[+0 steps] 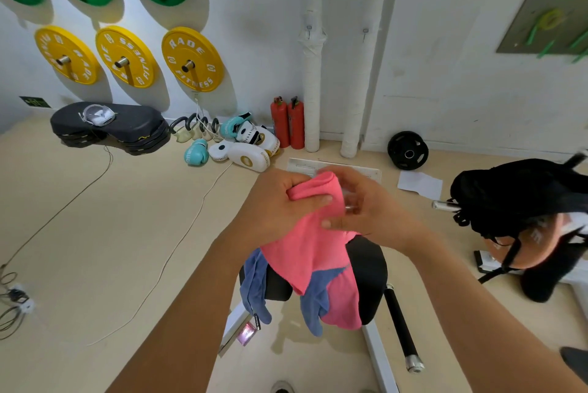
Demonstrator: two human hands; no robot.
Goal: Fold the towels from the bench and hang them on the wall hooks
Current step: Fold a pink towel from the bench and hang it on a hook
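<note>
gym wall up at 12 o'clock has two bare hooks (pixel 365 32) waiting. both hands, left hand (pixel 280 201) and right hand (pixel 366 201), pinch the pink towel (pixel 305 249) mid-fold above the bench (pixel 369 268), probably keeping the edges lined up. blue towel (pixel 254 284) drapes off the bench at 6 o'clock.

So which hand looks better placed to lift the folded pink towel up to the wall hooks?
Probably the left hand: it grips the pink cloth towel at its folded top. The right hand only pinches its side.

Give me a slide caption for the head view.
Both hands hold a pink towel above a bench.
</note>
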